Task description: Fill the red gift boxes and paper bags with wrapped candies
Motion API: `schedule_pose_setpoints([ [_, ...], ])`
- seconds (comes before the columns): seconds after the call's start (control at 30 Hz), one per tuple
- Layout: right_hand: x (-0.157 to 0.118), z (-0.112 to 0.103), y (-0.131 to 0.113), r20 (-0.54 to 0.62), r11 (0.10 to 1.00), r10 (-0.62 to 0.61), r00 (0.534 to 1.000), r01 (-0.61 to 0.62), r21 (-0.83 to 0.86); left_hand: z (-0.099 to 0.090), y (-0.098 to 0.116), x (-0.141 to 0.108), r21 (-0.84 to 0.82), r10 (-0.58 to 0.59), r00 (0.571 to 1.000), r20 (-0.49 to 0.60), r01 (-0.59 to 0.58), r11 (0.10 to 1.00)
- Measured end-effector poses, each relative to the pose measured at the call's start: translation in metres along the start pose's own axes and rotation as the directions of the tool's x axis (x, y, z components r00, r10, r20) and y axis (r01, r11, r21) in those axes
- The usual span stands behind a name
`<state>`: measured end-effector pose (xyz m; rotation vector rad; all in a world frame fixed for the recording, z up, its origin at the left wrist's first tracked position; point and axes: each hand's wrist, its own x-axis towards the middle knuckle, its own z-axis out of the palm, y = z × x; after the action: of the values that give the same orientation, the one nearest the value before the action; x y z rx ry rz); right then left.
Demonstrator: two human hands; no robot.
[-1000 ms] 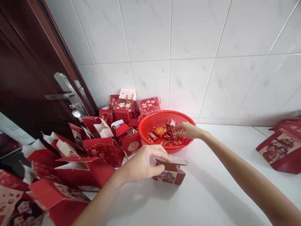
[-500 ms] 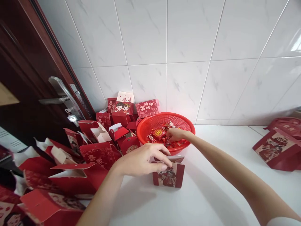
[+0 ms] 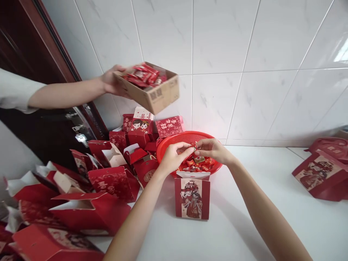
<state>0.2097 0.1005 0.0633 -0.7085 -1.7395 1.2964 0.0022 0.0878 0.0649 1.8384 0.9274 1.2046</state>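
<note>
Over the red plastic basket (image 3: 166, 142), my left hand (image 3: 176, 156) and my right hand (image 3: 214, 151) meet fingertip to fingertip. Both are closed in a pinch on a small wrapped candy (image 3: 195, 148), mostly covered by the fingers. Red-wrapped candies (image 3: 199, 165) lie in the basket below them. Directly in front of the basket stands a red gift box (image 3: 192, 199) with a printed couple on its face, its top flaps raised. Neither hand touches that box.
A co-worker's hand (image 3: 115, 81) reaches in from the left with a cardboard box (image 3: 163, 96) of red packets. Several open red gift boxes (image 3: 89, 214) crowd the left side. Another red box (image 3: 318, 174) stands at right. A tiled wall (image 3: 217, 101) closes the back.
My left hand has left the gift box and moved up over the basket. My right hand has lifted out of the candies to meet it. A co-worker's arm with a cardboard box has appeared.
</note>
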Motion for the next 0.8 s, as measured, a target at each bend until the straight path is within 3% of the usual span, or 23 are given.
schedule_pose_setpoints([
  [0.23,-0.005,-0.006,0.021,-0.072,0.995,-0.020,0.997,0.027,0.096,0.006,-0.016,0.002,-0.093,-0.069,0.995,-0.073,0.062,0.994],
  [0.5,-0.011,-0.020,0.012,-0.174,0.996,0.007,0.985,0.009,0.090,0.004,-0.021,0.005,-0.035,-0.073,0.994,-0.079,0.070,0.997],
  [0.7,-0.009,-0.012,0.014,-0.229,0.994,0.008,0.973,0.017,0.106,0.008,-0.031,0.007,0.069,0.019,0.993,-0.113,-0.011,0.998],
  [0.8,-0.008,-0.003,0.017,-0.212,0.997,-0.003,0.977,0.019,0.072,0.010,-0.032,0.007,0.094,-0.002,0.995,-0.097,0.011,0.996],
])
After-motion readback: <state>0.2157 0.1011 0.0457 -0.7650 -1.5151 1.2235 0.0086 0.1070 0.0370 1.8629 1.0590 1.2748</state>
